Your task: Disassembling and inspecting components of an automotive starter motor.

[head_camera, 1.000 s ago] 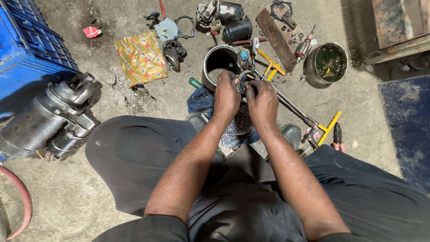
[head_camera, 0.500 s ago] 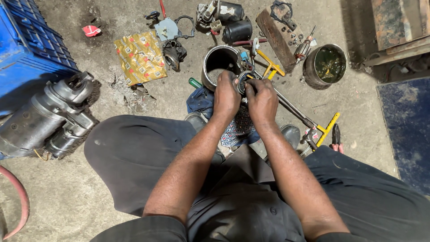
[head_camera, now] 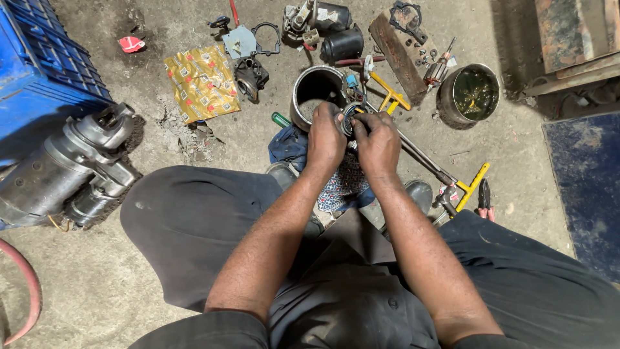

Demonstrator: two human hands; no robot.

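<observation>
**Both hands on small round part, over the floor clutter**

Step in hand, as I judge it: fitting or seating work on a small round metal part [head_camera: 352, 116], held up betw. both hands above the person's lap. Left hand [head_camera: 325, 137] is curled closed, fingers wrapped on the part's left side; right hand [head_camera: 378, 143] is also closed, fingertips [head_camera: 357, 123] pinched at the part's rim. Part sits right at the fingertips, touching both hands, mostly hidden behind them, so can't tell its exact shape or what's inside it.

Just beyond the fingers: an open metal cylinder housing [head_camera: 314, 90], near but apart from the part. Below the hands, a blue cloth [head_camera: 289, 147] and a patterned rag [head_camera: 342, 186] on the floor. To the right of the right fingers, a long steel bar [head_camera: 420, 155] runs away diagonally, w/ yellow-handled tools [head_camera: 475, 184] and pliers [head_camera: 484, 197] at its far end. Further beyond the fingers to the right: a dark pot of greenish liquid [head_camera: 470, 94]. Well off left of the left hand: a large starter motor [head_camera: 71, 168], blue crate [head_camera: 39, 71], gold foil wrapper [head_camera: 201, 81].

Next move likely calls for a steady two-hand hold and fine fingertip pressure or a twist; the part is small, grip is tight, a slip would drop it into the rags.
</observation>
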